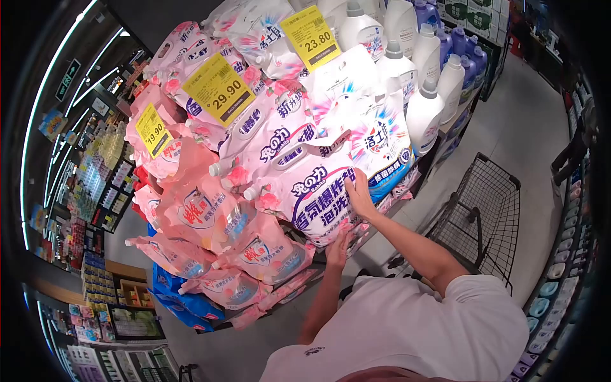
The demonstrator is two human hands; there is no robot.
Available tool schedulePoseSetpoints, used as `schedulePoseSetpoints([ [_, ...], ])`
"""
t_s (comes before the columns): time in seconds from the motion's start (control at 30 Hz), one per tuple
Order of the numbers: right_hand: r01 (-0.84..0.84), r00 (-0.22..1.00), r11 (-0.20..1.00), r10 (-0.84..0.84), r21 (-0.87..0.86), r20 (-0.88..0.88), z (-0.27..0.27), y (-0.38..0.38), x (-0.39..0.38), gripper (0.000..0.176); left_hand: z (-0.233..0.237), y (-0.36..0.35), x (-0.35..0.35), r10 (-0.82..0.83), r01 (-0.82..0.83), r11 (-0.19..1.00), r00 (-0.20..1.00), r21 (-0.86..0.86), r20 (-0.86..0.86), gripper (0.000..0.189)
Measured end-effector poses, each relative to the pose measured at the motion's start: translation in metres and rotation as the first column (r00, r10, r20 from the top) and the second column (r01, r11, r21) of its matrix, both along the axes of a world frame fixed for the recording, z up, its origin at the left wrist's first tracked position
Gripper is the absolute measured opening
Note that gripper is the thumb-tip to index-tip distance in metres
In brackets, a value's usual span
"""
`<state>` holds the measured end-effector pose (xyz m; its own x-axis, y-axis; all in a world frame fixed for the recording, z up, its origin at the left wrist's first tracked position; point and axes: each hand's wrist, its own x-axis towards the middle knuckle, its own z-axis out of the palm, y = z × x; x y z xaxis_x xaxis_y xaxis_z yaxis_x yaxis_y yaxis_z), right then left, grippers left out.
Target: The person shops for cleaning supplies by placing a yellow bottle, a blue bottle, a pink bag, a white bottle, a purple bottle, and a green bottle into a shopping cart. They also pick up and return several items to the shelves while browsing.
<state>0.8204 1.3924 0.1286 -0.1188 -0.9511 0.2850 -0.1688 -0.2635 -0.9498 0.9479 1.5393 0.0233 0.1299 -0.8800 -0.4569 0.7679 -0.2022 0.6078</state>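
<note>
Both of my hands are on a white-and-pink laundry detergent bag [321, 200] with purple lettering, at the front of a display pile. My right hand [361, 197] grips its right side, fingers bent over the front. Lower down, my left hand [337, 248] holds the bottom corner, its fingertips partly hidden against the bag. A similar detergent bag [280, 137] lies just behind. Touching distance from my right hand is a white-and-blue detergent bag [382, 149]. Pink detergent pouches [261, 254] are heaped on the left.
White bottles [425, 118] and purple bottles [477, 63] stand on the display's right. Yellow price signs [219, 89] stick up among the bags. A black wire shopping cart [484, 223] is in the aisle at right. Stocked shelves [560, 254] line the far right.
</note>
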Motion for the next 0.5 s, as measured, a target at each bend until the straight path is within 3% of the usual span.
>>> schedulePoseSetpoints([
  [0.03, -0.069, 0.994, 0.997, 0.065, -0.047, -0.083, 0.003, 0.001, 0.010, 0.067, -0.004, -0.001, 0.000, 0.020, -0.020, 1.000, 1.000, -0.015, -0.008, 0.037],
  [0.1, -0.126, 0.989, 0.991, 0.122, -0.043, -0.083, 0.010, -0.004, 0.025, 0.066, -0.007, -0.003, -0.004, 0.037, -0.038, 0.999, 0.999, -0.029, -0.019, 0.038],
  [0.17, -0.105, 0.983, 0.993, 0.096, -0.050, -0.158, -0.002, -0.012, 0.035, 0.064, -0.006, -0.004, -0.008, 0.082, -0.082, 0.997, 0.997, -0.014, -0.008, 0.037],
  [0.3, -0.104, 0.991, 0.990, 0.095, -0.096, -0.094, -0.009, -0.009, 0.029, 0.061, 0.002, -0.006, -0.012, 0.100, -0.100, 0.995, 0.995, -0.018, 0.019, 0.038],
  [0.37, -0.174, 0.978, 0.979, 0.184, -0.104, 0.100, 0.004, 0.003, 0.003, 0.056, 0.007, -0.001, -0.006, -0.037, 0.037, 0.999, 0.999, -0.040, 0.002, 0.038],
  [0.4, -0.129, 0.979, 0.985, 0.144, -0.111, 0.143, 0.012, 0.011, -0.008, 0.051, 0.011, 0.004, 0.001, -0.011, 0.011, 0.999, 1.000, -0.030, 0.000, 0.038],
  [0.43, -0.046, 0.998, 0.989, 0.051, -0.142, 0.031, 0.006, 0.019, -0.020, 0.046, 0.029, 0.007, 0.008, -0.161, 0.155, 0.986, 0.981, 0.063, 0.106, 0.037],
  [0.5, 0.091, 0.995, 0.995, -0.089, -0.029, 0.052, -0.030, 0.035, -0.036, 0.041, 0.054, 0.014, 0.025, -0.468, 0.399, 0.873, 0.846, 0.280, 0.253, 0.035],
])
